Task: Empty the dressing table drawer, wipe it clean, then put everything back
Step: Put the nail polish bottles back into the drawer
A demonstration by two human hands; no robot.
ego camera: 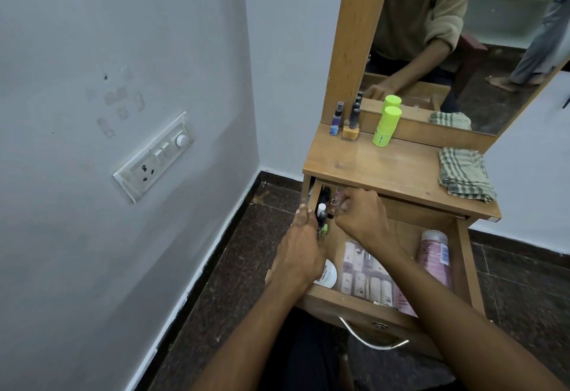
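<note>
The wooden drawer (pixel 364 304) of the dressing table (pixel 382 168) is pulled out. Inside lie a clear pouch of small bottles (pixel 367 279), a pink bottle (pixel 433 258) and a white round jar (pixel 327 276). My left hand (pixel 300 252) is at the drawer's far-left corner, fingers curled round several small dark and white bottles (pixel 321 210). My right hand (pixel 361 215) reaches into the same corner and pinches a small clear item with a pink top (pixel 334 202).
On the tabletop stand a lime green bottle (pixel 385 127), a yellow nail polish bottle (pixel 351 130) and a blue spray bottle (pixel 335 124); a checked cloth (pixel 464 175) lies at its right. A mirror rises behind. A wall with a switchboard (pixel 154 156) is close on the left.
</note>
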